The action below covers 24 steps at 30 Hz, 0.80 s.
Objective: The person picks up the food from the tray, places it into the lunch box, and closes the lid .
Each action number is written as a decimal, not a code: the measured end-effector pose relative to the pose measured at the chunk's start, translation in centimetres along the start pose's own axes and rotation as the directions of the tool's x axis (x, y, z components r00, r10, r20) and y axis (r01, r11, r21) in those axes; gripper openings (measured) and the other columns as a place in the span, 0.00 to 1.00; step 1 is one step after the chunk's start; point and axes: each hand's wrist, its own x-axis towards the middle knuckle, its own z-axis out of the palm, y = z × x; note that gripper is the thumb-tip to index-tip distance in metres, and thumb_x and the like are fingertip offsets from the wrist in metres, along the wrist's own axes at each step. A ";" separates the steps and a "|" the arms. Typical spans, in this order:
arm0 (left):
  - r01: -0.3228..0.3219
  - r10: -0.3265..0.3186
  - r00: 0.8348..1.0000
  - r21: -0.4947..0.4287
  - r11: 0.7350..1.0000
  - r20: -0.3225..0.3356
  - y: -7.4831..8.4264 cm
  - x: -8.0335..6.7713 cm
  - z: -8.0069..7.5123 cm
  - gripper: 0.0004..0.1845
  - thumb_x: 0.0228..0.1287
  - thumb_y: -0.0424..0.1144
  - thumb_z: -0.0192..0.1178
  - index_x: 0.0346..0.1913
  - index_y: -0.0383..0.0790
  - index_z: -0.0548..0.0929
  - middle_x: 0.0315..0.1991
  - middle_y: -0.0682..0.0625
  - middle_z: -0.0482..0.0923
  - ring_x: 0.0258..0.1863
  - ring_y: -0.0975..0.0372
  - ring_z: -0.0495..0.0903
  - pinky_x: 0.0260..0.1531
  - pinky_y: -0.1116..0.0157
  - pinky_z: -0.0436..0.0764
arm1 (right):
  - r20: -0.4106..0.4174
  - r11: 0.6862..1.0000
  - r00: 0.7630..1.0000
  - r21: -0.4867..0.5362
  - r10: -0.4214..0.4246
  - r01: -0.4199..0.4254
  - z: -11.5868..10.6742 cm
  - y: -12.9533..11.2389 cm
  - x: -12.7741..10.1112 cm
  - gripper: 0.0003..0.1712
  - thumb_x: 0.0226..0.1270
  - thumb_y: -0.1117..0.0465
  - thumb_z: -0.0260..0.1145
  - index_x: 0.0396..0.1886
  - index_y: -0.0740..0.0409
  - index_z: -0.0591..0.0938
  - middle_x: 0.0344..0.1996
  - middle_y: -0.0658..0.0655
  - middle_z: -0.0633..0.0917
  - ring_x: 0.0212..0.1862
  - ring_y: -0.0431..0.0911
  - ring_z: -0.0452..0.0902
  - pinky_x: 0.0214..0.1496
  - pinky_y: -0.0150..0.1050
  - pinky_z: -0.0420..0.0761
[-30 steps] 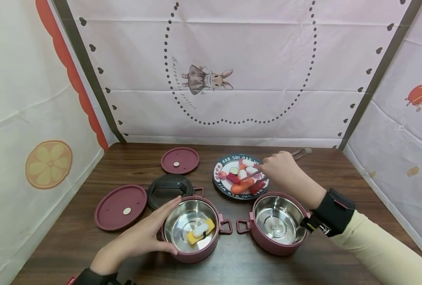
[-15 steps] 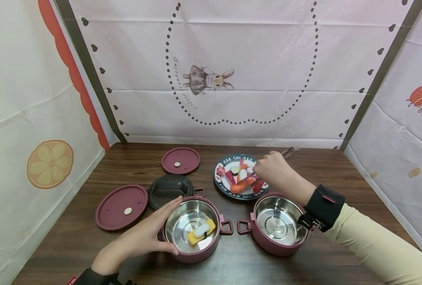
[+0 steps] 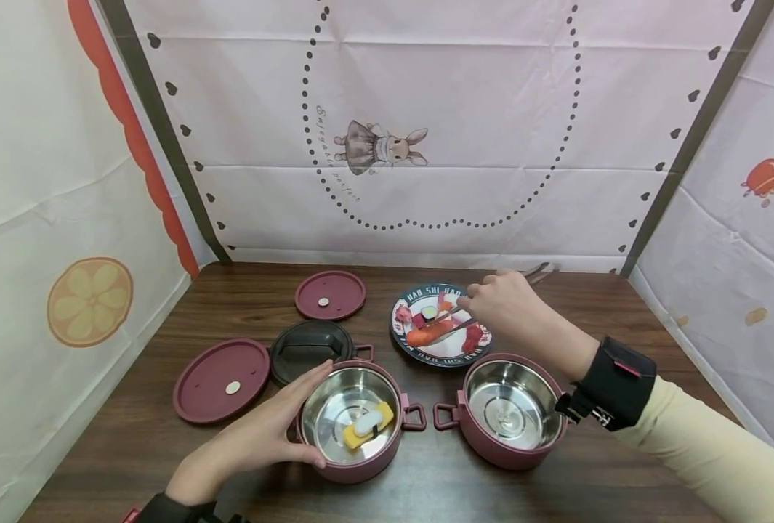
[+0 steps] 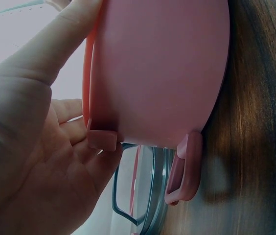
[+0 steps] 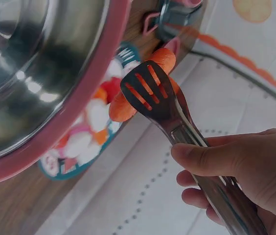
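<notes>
The left hand [image 3: 265, 432] is at the near left, its thumb [image 3: 304, 455] spread wide from fairly straight fingers [image 3: 309, 378] that reach farther off. The right arm [image 3: 566, 345], in a pale yellow sleeve [image 3: 714, 454], stretches from near right towards the far middle, the right hand [image 3: 507, 299] pinching.

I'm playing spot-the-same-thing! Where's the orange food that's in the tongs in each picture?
Head: just right of the middle, a bit low; the orange food is on or just above the round plate.
Left wrist: not in it.
Right wrist: upper middle, partly hidden behind the black slotted end of the tongs.
Shared landmark: the brown wooden table shows in all three.
</notes>
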 end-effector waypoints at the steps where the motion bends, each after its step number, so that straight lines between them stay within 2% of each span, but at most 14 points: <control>1: 0.002 -0.002 1.000 -0.002 1.000 0.003 0.0 0.0 0.0 0.62 0.46 0.65 0.72 0.80 0.52 0.49 0.80 0.42 0.50 0.76 0.46 0.56 0.65 0.37 0.67 | -0.014 1.000 1.000 0.001 -0.008 0.008 -0.4 -0.2 0.1 0.16 0.52 0.68 0.76 0.37 0.43 0.88 0.27 0.47 0.86 0.24 0.44 0.77 0.23 0.35 0.70; 3: 0.003 -0.003 1.000 -0.004 1.000 0.004 0.1 -0.1 -0.1 0.62 0.46 0.65 0.72 0.80 0.52 0.49 0.80 0.42 0.50 0.76 0.45 0.56 0.65 0.37 0.67 | -0.050 1.000 0.999 0.011 -0.020 0.021 -1.1 -0.6 0.2 0.17 0.52 0.67 0.76 0.40 0.42 0.88 0.26 0.46 0.86 0.24 0.44 0.76 0.24 0.35 0.71; 7: -0.002 0.002 1.000 0.008 1.000 -0.003 0.1 -0.1 0.0 0.62 0.46 0.66 0.71 0.80 0.50 0.50 0.80 0.43 0.51 0.76 0.47 0.57 0.66 0.38 0.67 | -0.140 0.999 0.990 0.026 -0.036 0.040 -2.5 -1.5 0.6 0.15 0.52 0.65 0.76 0.37 0.43 0.86 0.24 0.45 0.84 0.22 0.44 0.74 0.24 0.35 0.70; 10: -0.005 0.005 1.000 0.011 1.000 -0.003 0.0 -0.1 0.0 0.62 0.45 0.65 0.71 0.80 0.50 0.50 0.80 0.44 0.51 0.77 0.47 0.57 0.66 0.39 0.67 | -0.159 0.997 0.985 0.026 -0.072 0.077 -3.7 -2.3 0.8 0.14 0.53 0.63 0.76 0.38 0.42 0.85 0.25 0.43 0.85 0.23 0.42 0.75 0.25 0.34 0.70; 12: -0.004 0.004 1.000 0.009 1.000 -0.001 0.0 -0.1 0.0 0.62 0.46 0.65 0.71 0.80 0.51 0.50 0.81 0.45 0.50 0.77 0.47 0.56 0.66 0.39 0.67 | -0.153 0.994 0.983 0.025 -0.101 0.106 -4.6 -3.0 1.0 0.16 0.56 0.64 0.74 0.43 0.41 0.86 0.28 0.43 0.86 0.26 0.42 0.77 0.26 0.33 0.70; 17: -0.003 0.003 1.000 -0.001 1.000 0.002 0.0 0.0 0.0 0.62 0.45 0.66 0.71 0.80 0.53 0.49 0.81 0.47 0.49 0.77 0.47 0.55 0.67 0.39 0.65 | -0.171 0.985 0.972 0.023 -0.164 0.170 -6.3 -4.7 1.3 0.17 0.63 0.60 0.70 0.50 0.40 0.86 0.38 0.43 0.89 0.33 0.42 0.83 0.36 0.36 0.80; 19: -0.004 0.004 1.000 -0.005 1.000 0.003 0.0 0.0 0.0 0.62 0.45 0.66 0.71 0.80 0.52 0.49 0.81 0.48 0.49 0.77 0.47 0.55 0.67 0.38 0.65 | -0.180 0.982 0.967 0.024 -0.180 0.188 -6.7 -5.3 1.4 0.14 0.63 0.58 0.70 0.48 0.40 0.86 0.40 0.44 0.90 0.35 0.43 0.85 0.39 0.38 0.82; 24: 0.004 -0.004 1.000 -0.011 1.000 0.007 0.0 -0.1 -0.1 0.62 0.45 0.67 0.71 0.80 0.53 0.49 0.81 0.47 0.49 0.77 0.47 0.55 0.67 0.38 0.65 | -0.135 0.977 0.969 0.024 -0.207 0.212 -7.2 -6.7 1.7 0.17 0.60 0.56 0.74 0.50 0.40 0.85 0.42 0.45 0.90 0.40 0.43 0.86 0.42 0.40 0.84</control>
